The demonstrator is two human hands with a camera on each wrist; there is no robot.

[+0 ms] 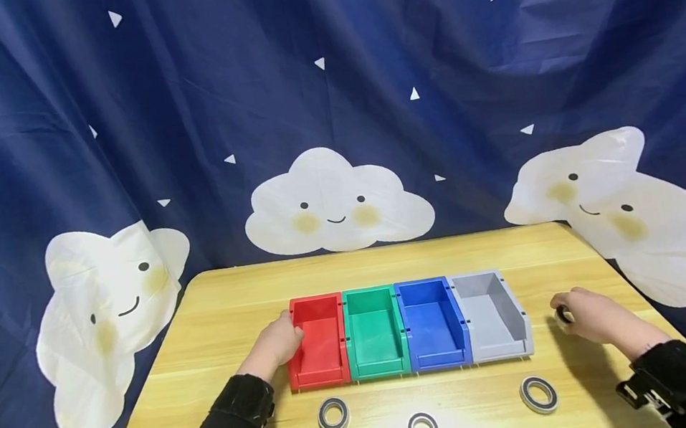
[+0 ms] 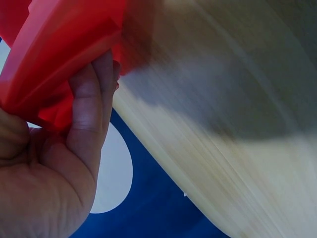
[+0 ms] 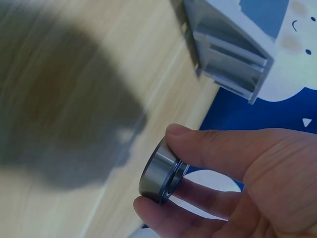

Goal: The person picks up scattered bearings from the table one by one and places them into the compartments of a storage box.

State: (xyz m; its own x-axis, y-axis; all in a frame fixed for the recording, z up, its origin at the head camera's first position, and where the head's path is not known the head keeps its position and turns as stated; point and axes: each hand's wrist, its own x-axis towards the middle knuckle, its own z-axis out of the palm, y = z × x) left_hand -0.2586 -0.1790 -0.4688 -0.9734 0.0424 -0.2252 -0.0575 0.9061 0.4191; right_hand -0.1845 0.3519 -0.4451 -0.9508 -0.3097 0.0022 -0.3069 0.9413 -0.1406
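The right grip [image 1: 590,315] pinches a silver metal ring bearing [image 3: 159,172] between thumb and fingers, likely for security; left of it stands the grey plastic bin [image 1: 492,317]. The left grip [image 1: 275,342] clasps the red plastic bin [image 1: 321,343] beside it, presumably steadying it.

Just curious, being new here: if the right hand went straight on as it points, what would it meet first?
The right hand would probably meet the outer side of the gray bin first, though the hand's height is unclear.
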